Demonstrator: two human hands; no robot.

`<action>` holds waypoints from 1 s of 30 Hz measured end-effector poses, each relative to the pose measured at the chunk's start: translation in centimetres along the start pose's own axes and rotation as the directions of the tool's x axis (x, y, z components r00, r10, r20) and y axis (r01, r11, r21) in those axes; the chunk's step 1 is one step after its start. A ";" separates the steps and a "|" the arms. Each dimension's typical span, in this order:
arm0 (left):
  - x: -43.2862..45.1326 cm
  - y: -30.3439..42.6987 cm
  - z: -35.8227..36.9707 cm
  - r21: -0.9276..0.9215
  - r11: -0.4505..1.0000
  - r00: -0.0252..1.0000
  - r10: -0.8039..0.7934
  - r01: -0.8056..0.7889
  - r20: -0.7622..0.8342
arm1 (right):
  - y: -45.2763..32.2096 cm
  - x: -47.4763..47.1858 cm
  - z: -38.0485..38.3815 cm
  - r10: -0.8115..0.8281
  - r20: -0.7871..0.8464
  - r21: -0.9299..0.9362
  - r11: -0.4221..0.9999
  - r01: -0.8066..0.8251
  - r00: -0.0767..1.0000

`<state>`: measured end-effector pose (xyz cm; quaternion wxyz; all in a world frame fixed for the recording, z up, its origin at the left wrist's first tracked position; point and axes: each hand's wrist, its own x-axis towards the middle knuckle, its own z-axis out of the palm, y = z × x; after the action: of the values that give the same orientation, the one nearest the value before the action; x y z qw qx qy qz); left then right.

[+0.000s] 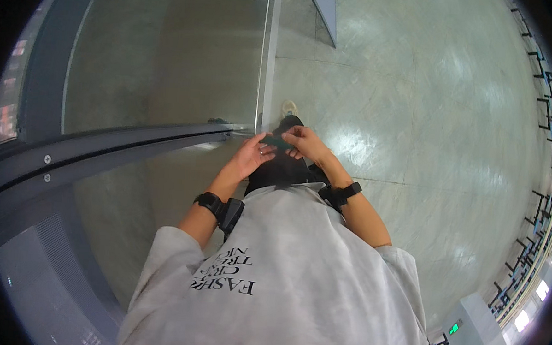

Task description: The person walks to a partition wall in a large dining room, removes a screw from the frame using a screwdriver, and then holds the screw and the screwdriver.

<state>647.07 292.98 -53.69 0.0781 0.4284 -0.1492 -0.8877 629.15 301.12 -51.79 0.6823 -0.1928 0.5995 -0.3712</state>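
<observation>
Both my hands meet in front of my waist, around a small dark green object (278,142) whose kind I cannot tell. My left hand (254,156), with a ring on one finger, grips its left end between thumb and fingers. At the other end, my right hand (305,143) pinches it with bent fingers. A black strapped device (226,212) sits on my left forearm, and another black band (346,194) is around my right wrist. Below the object are my dark trousers (276,170) and one light shoe (289,108).
A metal-edged partition (268,53) runs away from just beyond my hands. A thick grey frame rail (111,150) with screws comes in from the left. A grey panel (326,14) stands ahead on the concrete floor (380,98). Rows of dark-legged furniture (545,103) line the far right.
</observation>
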 end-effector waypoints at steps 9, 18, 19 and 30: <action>-0.5 -0.9 0.2 0.041 0.998 0.997 0.053 -0.055 0.059 | 0.8 -3.5 2.8 -0.157 -0.234 -0.115 0.984 0.133 0.960; 1.5 -1.5 0.5 -0.048 0.991 0.980 0.131 -0.125 0.149 | 3.5 -1.9 2.2 -0.606 -0.226 -0.378 0.776 0.505 0.763; 1.3 -1.4 0.4 -0.091 0.984 0.972 0.167 -0.153 0.168 | 3.2 -1.6 2.2 -0.529 -0.204 -0.274 0.839 0.470 0.824; 0.8 -1.0 0.1 0.006 0.994 0.991 0.106 -0.107 0.079 | 3.0 -1.6 2.8 -0.243 -0.270 -0.018 0.969 0.247 0.932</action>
<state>646.47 293.68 -54.57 0.1174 0.3852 -0.1795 -0.8976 632.70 303.78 -52.22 0.5442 -0.2082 0.6552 -0.4808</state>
